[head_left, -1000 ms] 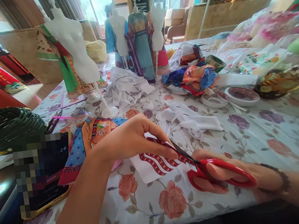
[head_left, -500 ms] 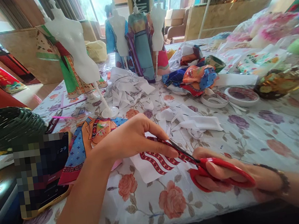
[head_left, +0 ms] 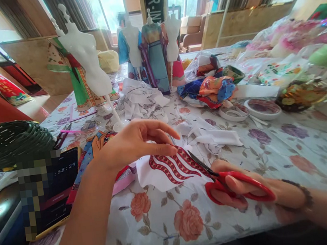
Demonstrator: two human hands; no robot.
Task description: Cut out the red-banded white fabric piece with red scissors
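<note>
My left hand [head_left: 142, 141] bends over a white fabric piece [head_left: 147, 179] printed with curved red patterned strips [head_left: 171, 169], its thumb and fingers pinching the upper edge. My right hand [head_left: 235, 185] grips red-handled scissors [head_left: 224, 187], fingers through the loops. The dark blades point up and left along the outermost red strip, close to my left fingertips. Under and behind my left wrist lies colourful printed fabric [head_left: 86, 161], partly hidden by the arm. White fabric scraps [head_left: 213, 134] lie just beyond the piece.
A white mannequin [head_left: 85, 56] stands at the left, with dressed mannequins [head_left: 154, 55] farther back. On the left are a dark woven basket [head_left: 9, 142] and a phone [head_left: 60, 184]. Tape rolls [head_left: 263, 115], bunched fabric [head_left: 213, 88] and plastic bags [head_left: 279, 43] occupy the right.
My left hand has shifted slightly left and down, its index finger now extended off the strip. More of the red strips shows. The scissors remain nearly in place.
</note>
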